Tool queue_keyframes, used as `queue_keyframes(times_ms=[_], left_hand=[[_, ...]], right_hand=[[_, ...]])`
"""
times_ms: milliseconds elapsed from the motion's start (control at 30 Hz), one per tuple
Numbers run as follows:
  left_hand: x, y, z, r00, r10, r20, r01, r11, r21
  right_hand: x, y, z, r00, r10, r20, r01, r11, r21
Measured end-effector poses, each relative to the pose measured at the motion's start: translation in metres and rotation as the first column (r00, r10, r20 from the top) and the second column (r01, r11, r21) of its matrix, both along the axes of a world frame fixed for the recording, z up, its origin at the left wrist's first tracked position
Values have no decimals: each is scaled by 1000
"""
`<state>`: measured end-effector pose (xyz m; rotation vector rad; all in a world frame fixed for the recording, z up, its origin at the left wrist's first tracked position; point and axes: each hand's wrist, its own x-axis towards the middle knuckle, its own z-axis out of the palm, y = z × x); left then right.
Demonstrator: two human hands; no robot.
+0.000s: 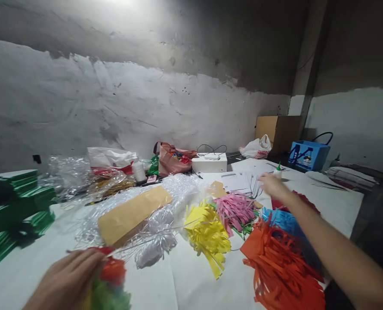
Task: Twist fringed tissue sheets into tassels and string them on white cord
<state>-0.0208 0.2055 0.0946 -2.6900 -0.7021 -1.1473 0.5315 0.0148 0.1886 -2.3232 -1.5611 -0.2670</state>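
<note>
At the lower left, my left hand (67,275) is closed on a paper tassel (114,272) with red, orange and green strips, blurred by motion. A white string runs from this hand across the table. My right hand (273,186) is stretched far to the right, its fingers curled at a white glue bottle (278,171) with a green nozzle; the hand hides most of the bottle. Fringed tissue paper lies between my hands: a yellow bundle (207,232), a pink bundle (236,210), a blue bundle (282,219) and a large orange-red bundle (282,262).
A brown cardboard strip (133,213) rests on clear plastic and white string bundles (155,243). Green stacked pieces (20,211) stand at the left. Along the wall are a pink bag (174,161), a white box (209,164), a cardboard box (277,131) and a blue bag (309,154).
</note>
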Motion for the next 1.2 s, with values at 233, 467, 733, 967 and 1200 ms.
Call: queue_keyframes(times_ms=[233,467,733,967,1200], left_hand=[[113,-94,13,967,-61,-247,14,982,-191],[105,-111,6,973,-86,-215,-1,928,-374],[98,-125,-13,980,-60,190,192,534,-823],[92,-130,-12,977,-123,175,215,564,-797],[89,-144,-8,957,-146,252,291,454,-842]], right_hand=[[-228,23,-76,637,732,-241,-698,681,223],[-260,31,-102,497,754,-430,-647,652,395],[-262,28,-104,285,751,-596,-585,628,512],[-258,25,-113,171,695,-698,-524,664,533],[-269,12,-110,84,577,-813,-645,654,397]])
